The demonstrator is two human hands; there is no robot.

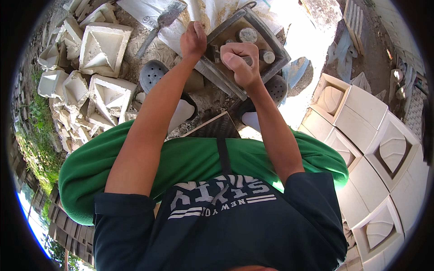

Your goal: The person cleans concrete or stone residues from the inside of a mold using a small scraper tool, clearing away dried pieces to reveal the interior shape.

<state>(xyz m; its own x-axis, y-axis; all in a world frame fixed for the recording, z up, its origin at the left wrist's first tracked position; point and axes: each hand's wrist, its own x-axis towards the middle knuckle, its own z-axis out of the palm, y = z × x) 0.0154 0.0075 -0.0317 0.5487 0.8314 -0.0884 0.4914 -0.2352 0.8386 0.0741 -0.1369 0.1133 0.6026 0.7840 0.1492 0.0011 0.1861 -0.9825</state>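
Note:
My left hand (pixel 193 41) is closed around the lower end of a pale bar (pixel 193 10), beside the left edge of a square dark-framed mould (pixel 281 55). Over the middle of the mould my right hand (pixel 242 63) makes a fist. A grey rounded end shows at its fingers, but I cannot make out what it belongs to. Inside the frame stand a thick round peg (pixel 247 35) with a pale, crusted top and a smaller peg (pixel 268 57) near the right wall. My fist hides part of the inside. A trowel (pixel 171 16) lies left of my left hand.
Broken cream blocks (pixel 105 49) are heaped on the left. Finished-looking patterned blocks (pixel 392 147) stand in rows on the right. White sacking (pixel 140 11) lies beyond the mould. My feet in grey clogs (pixel 153 74) flank it, with a dark board (pixel 214 126) between my legs.

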